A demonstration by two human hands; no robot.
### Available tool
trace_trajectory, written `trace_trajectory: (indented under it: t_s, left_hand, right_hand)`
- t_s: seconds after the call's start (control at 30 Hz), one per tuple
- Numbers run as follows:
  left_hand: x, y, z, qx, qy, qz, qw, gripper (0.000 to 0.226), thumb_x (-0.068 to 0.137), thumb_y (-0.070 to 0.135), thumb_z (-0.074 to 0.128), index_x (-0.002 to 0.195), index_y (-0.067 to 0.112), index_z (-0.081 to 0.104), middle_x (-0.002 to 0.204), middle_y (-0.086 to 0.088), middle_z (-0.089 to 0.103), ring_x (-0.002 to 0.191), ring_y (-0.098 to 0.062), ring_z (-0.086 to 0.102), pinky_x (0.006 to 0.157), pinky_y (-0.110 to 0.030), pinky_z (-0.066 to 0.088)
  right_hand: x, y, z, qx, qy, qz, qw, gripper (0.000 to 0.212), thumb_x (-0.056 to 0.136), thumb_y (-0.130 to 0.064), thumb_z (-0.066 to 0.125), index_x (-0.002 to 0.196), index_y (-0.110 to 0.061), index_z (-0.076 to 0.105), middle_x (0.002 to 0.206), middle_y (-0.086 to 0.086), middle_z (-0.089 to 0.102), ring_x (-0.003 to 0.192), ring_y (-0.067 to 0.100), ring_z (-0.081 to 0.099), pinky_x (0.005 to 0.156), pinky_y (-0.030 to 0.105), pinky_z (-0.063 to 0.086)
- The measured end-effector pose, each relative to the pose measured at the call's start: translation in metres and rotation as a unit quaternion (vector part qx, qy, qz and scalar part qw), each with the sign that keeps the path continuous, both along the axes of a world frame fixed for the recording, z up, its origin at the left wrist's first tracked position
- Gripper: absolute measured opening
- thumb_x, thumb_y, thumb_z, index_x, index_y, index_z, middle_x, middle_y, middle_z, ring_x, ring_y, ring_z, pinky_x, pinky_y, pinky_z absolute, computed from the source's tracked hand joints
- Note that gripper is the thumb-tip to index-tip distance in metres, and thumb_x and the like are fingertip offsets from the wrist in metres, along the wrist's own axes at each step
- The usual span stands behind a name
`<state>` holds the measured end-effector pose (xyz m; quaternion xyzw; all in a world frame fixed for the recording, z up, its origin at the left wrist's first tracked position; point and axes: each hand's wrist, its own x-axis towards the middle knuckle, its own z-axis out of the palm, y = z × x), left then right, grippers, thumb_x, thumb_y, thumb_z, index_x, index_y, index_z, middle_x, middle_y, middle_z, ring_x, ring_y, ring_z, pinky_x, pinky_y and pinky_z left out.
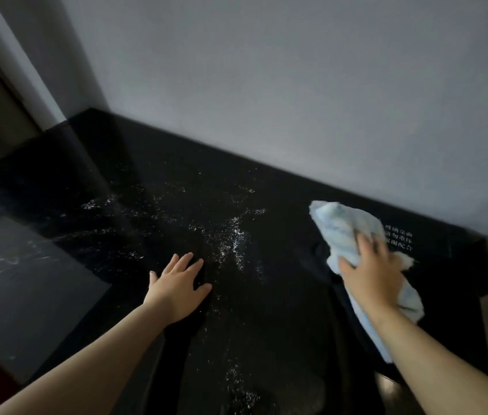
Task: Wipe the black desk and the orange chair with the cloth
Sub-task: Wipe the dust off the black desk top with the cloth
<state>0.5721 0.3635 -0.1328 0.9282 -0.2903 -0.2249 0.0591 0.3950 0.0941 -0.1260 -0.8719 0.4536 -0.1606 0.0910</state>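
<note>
Head view: right hand presses bunched cloth on black desk; left hand flat, fingers spread. Risk: swipe smears white specks, flicks them off edge.

Dim indoor scene. Soft grey light is washing the wall; a pale reflection is streaking the glossy tabletop beyond the left grip. Edges are bending; details are looking soft.
</note>
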Motion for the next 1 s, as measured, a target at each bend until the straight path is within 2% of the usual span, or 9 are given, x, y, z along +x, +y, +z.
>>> trace_trajectory:
  t_s: [0.13, 0.23, 0.33, 0.43, 0.57, 0.73, 0.83, 0.9, 1.0]
  left_hand:
    - [-0.028, 0.015, -0.003, -0.005, -0.007, -0.002, 1.0, 0.061, 0.097, 0.048, 0.033, 0.15, 0.029, 0.011, 0.159, 0.007, -0.003, 0.145, -0.017, -0.011, 0.115, -0.053, 0.002]
    - [-0.04, 0.018, -0.001, -0.009, -0.005, 0.006, 1.0, 0.057, 0.099, 0.044, 0.031, 0.15, 0.029, 0.012, 0.159, 0.008, -0.002, 0.145, -0.017, -0.011, 0.116, -0.051, 0.002]
    - [-0.05, 0.023, 0.0, -0.008, -0.007, 0.005, 1.0, 0.055, 0.1, 0.04, 0.03, 0.15, 0.029, 0.012, 0.159, 0.008, -0.001, 0.145, -0.017, -0.01, 0.116, -0.049, 0.003]
    - [-0.061, 0.028, -0.001, -0.01, -0.005, 0.007, 1.0, 0.055, 0.1, 0.039, 0.029, 0.15, 0.028, 0.01, 0.159, 0.008, -0.002, 0.145, -0.017, -0.011, 0.117, -0.048, 0.002]
    - [-0.077, 0.032, -0.003, -0.013, -0.018, 0.011, 1.0, 0.054, 0.1, 0.04, 0.028, 0.15, 0.028, 0.01, 0.159, 0.008, -0.002, 0.145, -0.018, -0.011, 0.116, -0.047, 0.001]
    - [-0.093, 0.037, -0.005, -0.022, -0.027, 0.017, 0.999, 0.053, 0.101, 0.039, 0.028, 0.15, 0.029, 0.011, 0.159, 0.008, 0.0, 0.145, -0.017, -0.01, 0.116, -0.045, 0.001]
    - [-0.098, 0.041, -0.002, -0.019, -0.024, 0.009, 0.999, 0.051, 0.101, 0.037, 0.027, 0.149, 0.03, 0.014, 0.158, 0.009, 0.001, 0.146, -0.017, -0.008, 0.117, -0.044, 0.003]
    - [-0.1, 0.047, 0.001, -0.014, -0.009, -0.008, 1.0, 0.05, 0.101, 0.036, 0.026, 0.15, 0.03, 0.012, 0.158, 0.009, -0.001, 0.145, -0.016, -0.01, 0.117, -0.042, 0.002]
    - [-0.105, 0.058, 0.0, -0.015, 0.003, -0.025, 1.0, 0.051, 0.102, 0.035, 0.025, 0.15, 0.03, 0.009, 0.158, 0.009, -0.003, 0.145, -0.016, -0.012, 0.117, -0.041, 0.0]
  right_hand:
    - [-0.001, 0.031, -0.001, 0.027, 0.114, -0.016, 0.993, 0.055, 0.084, -0.046, 0.055, 0.134, -0.03, 0.043, 0.141, 0.003, 0.04, 0.112, 0.042, 0.045, 0.082, 0.042, 0.042]
    - [0.007, 0.099, -0.007, 0.004, 0.014, 0.157, 0.987, 0.047, 0.065, -0.035, 0.075, 0.109, -0.022, 0.065, 0.111, 0.007, 0.062, 0.084, 0.04, 0.057, 0.063, 0.04, 0.047]
    - [0.002, 0.111, 0.001, 0.118, -0.065, 0.247, 0.96, 0.038, 0.068, -0.033, 0.068, 0.105, -0.023, 0.063, 0.105, 0.002, 0.063, 0.088, 0.035, 0.06, 0.072, 0.038, 0.05]
    - [-0.024, 0.05, 0.004, 0.064, -0.113, 0.085, 0.988, 0.048, 0.072, -0.021, 0.073, 0.117, -0.011, 0.062, 0.119, 0.017, 0.058, 0.099, 0.042, 0.057, 0.081, 0.045, 0.046]
    - [-0.066, 0.023, 0.002, 0.013, 0.103, -0.07, 0.992, 0.053, 0.085, -0.043, 0.055, 0.134, -0.028, 0.042, 0.138, 0.007, 0.039, 0.113, 0.043, 0.044, 0.085, 0.045, 0.041]
    - [-0.056, 0.128, -0.008, -0.01, 0.015, 0.161, 0.987, 0.054, 0.048, -0.036, 0.083, 0.098, -0.023, 0.069, 0.099, 0.009, 0.064, 0.071, 0.038, 0.059, 0.055, 0.035, 0.048]
    - [-0.051, 0.138, -0.004, 0.075, -0.028, 0.252, 0.964, 0.053, 0.065, -0.031, 0.073, 0.116, -0.024, 0.063, 0.119, 0.004, 0.059, 0.093, 0.037, 0.057, 0.079, 0.037, 0.046]
    - [-0.056, 0.101, -0.002, 0.051, -0.067, 0.144, 0.986, 0.053, 0.071, -0.026, 0.072, 0.122, -0.019, 0.06, 0.124, 0.011, 0.056, 0.095, 0.042, 0.056, 0.081, 0.043, 0.045]
    - [-0.077, 0.052, 0.002, 0.014, 0.042, -0.033, 0.998, 0.054, 0.083, -0.043, 0.058, 0.133, -0.03, 0.043, 0.138, 0.005, 0.039, 0.107, 0.042, 0.047, 0.082, 0.044, 0.045]
